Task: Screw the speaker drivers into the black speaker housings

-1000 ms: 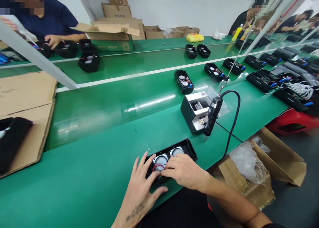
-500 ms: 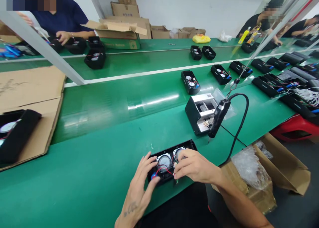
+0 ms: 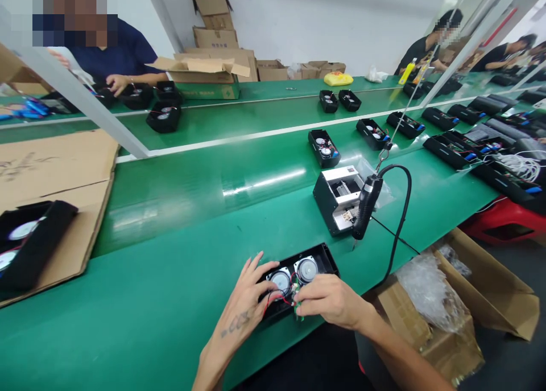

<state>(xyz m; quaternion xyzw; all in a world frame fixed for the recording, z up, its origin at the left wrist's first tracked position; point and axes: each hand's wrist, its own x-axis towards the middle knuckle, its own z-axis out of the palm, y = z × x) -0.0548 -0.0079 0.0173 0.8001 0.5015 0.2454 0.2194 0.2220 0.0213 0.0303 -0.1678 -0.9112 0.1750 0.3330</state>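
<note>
A black speaker case [image 3: 328,258] lies open at the table's near edge, with two round speakers [image 3: 306,270] inside. My left hand [image 3: 243,300] is over the left end of the case. Its thumb and forefinger are closed together at the red wires [image 3: 268,303], while its other fingers stretch over the rim. My right hand [image 3: 330,300] pinches a small green circuit board [image 3: 297,307] at the case's front side, wires running from it. The right fingertips partly cover the board.
A black electric screwdriver [image 3: 367,206] hangs right of the case, before a black-and-white machine [image 3: 339,200]. Another speaker case [image 3: 38,246] sits on cardboard [image 3: 91,209] at left. More cases [image 3: 324,147] line the bench. A co-worker [image 3: 132,44] is across it; cartons [image 3: 495,288] stand below right.
My left thumb and forefinger have come together at the wires. My right hand has moved down off the right speaker, and the green board shows more. The view has shifted slightly.
</note>
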